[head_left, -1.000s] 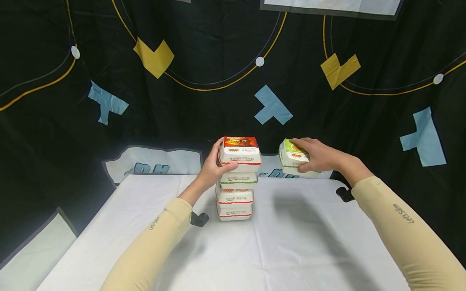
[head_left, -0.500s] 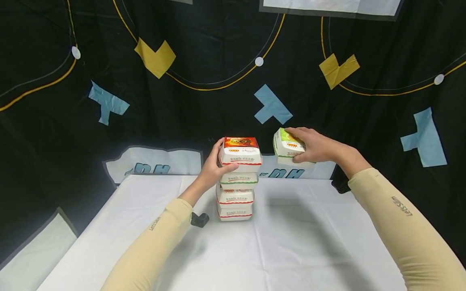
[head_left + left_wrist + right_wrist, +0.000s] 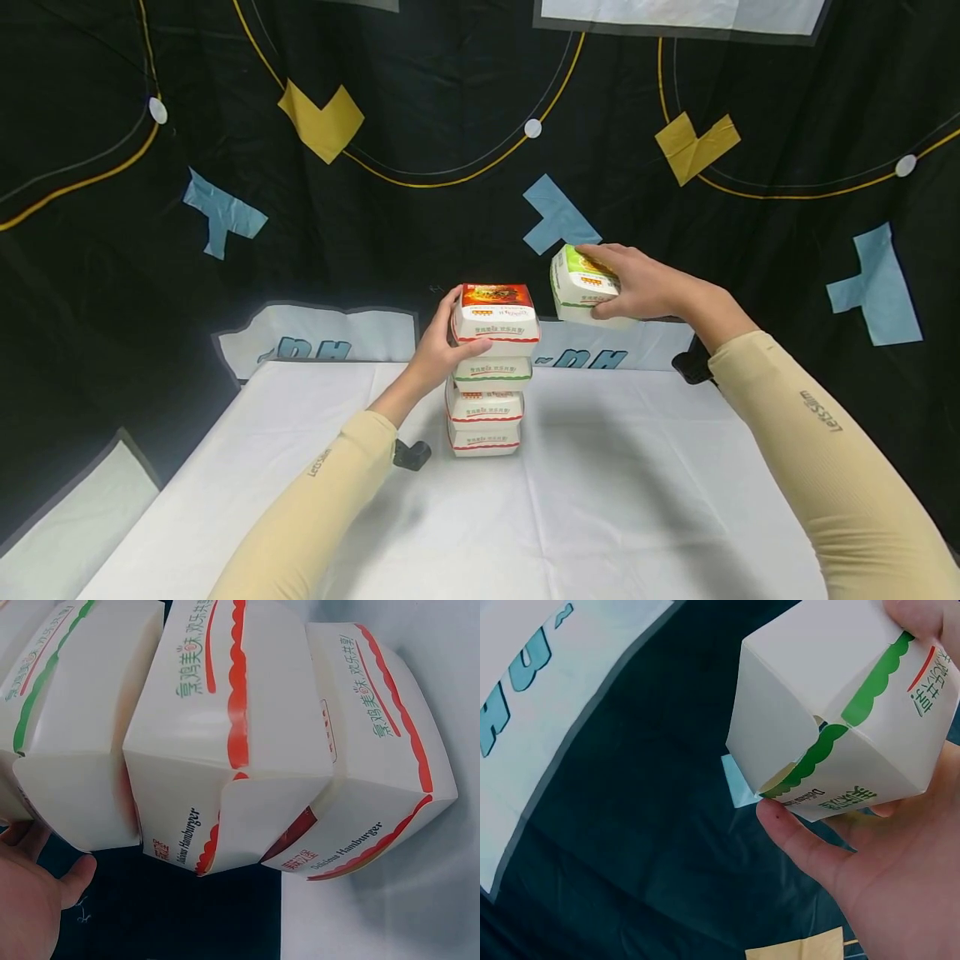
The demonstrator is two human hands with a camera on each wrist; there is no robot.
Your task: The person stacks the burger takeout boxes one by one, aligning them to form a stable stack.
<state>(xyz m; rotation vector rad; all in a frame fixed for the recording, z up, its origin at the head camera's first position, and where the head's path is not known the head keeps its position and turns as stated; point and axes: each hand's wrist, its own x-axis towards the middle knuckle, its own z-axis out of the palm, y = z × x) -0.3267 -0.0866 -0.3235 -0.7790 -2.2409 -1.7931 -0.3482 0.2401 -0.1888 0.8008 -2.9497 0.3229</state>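
Observation:
Several white cardboard burger boxes form a stack on the table. The top burger box (image 3: 497, 321) has a red lid with a burger picture; beneath it comes a green-edged box (image 3: 493, 373), then red-edged boxes (image 3: 483, 406). My left hand (image 3: 435, 354) holds the top box from its left side, thumb across the front. Up in the air, right of the stack and higher than its top, my right hand (image 3: 648, 285) grips a green-lidded burger box (image 3: 581, 287). In the right wrist view, fingers and thumb span this box (image 3: 817, 712), which is tilted there.
A white cloth covers the table (image 3: 600, 500). Behind it hangs a black curtain (image 3: 420, 233) with blue and yellow tape pieces and a lettered white strip (image 3: 322, 337) along the table's back edge. The stack's boxes sit slightly offset from one another.
My right hand has raised the green-lidded burger box and brought it leftward, closer to the stack. My left hand and the stack have stayed in place.

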